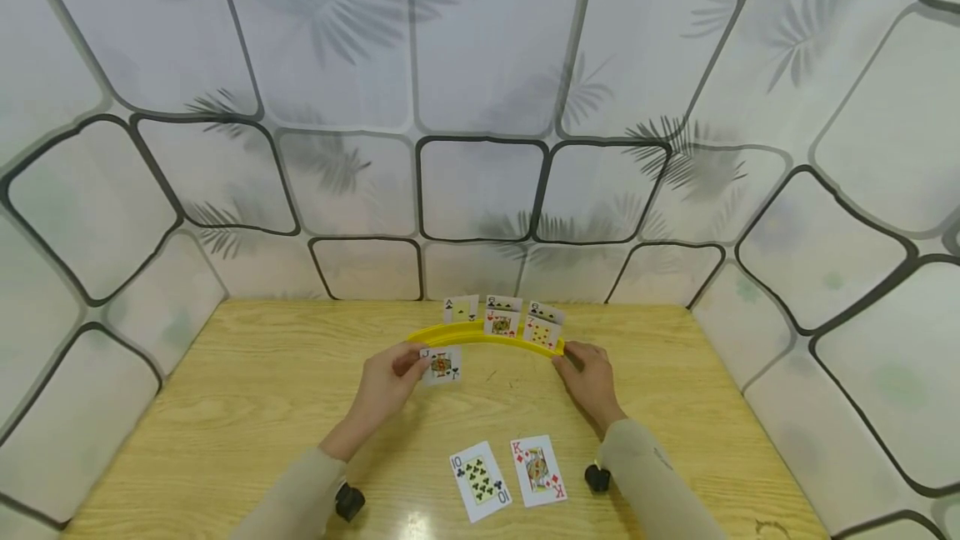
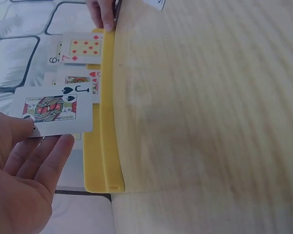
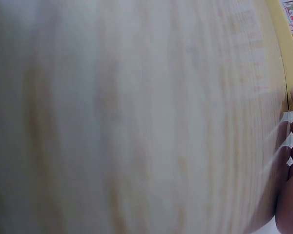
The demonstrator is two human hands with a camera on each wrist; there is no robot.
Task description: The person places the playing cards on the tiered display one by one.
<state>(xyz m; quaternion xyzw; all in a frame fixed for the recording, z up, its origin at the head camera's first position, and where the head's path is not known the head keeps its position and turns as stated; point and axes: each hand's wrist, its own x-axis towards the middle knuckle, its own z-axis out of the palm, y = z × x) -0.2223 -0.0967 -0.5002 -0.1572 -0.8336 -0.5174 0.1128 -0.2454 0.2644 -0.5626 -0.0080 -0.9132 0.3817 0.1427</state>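
L hand [image 1: 393, 369] pinches J-spades [image 1: 444, 365], R hand [image 1: 588, 377] grips yellow holder [image 1: 465, 333] @ end, rear cards [image 1: 546, 312] part-hid.

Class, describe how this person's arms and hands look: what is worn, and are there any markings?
The left hand and right hand are ungloved. The left sleeve and right sleeve are beige; the right bears a small dark mark, too small to read. A small black block shows by each cuff.
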